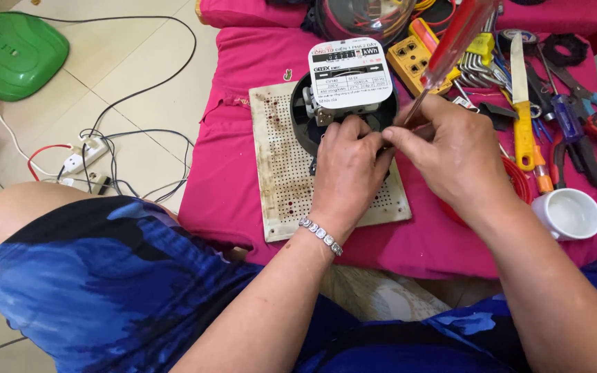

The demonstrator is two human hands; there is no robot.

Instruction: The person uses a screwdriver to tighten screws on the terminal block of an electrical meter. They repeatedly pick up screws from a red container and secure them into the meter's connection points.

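Currently the left hand (349,160) is gripping the black meter base (343,110) on the perforated board (281,166); the right hand (443,148), beside it, is holding a red-handled screwdriver (450,52).

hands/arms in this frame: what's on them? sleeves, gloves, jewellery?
Both arms are bare to the frame edge: no sleeves, no gloves. The left hand has a bracelet of square silver-coloured links at the wrist. The right hand and its wrist show nothing worn. No rings visible on the fingers that show.

tool pile (554,117) crowding right side
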